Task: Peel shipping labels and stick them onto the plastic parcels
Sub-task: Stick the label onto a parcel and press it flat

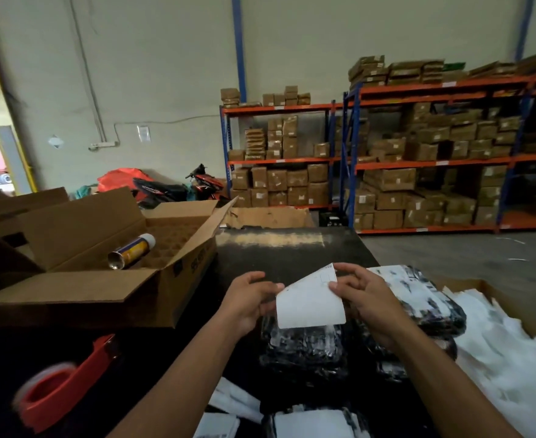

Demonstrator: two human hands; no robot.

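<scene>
Both hands pinch one shipping label [310, 303] above the black plastic parcel [304, 349] at six o'clock, left hand [247, 300] at nine, right hand [367, 298] at three, and uneven pulling could probably curl the sticky sheet onto itself.

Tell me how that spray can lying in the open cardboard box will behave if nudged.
The spray can lies on its side, so it would probably roll. It looks rigid metal, unlikely to dent. The cardboard box wall should stop it.
</scene>
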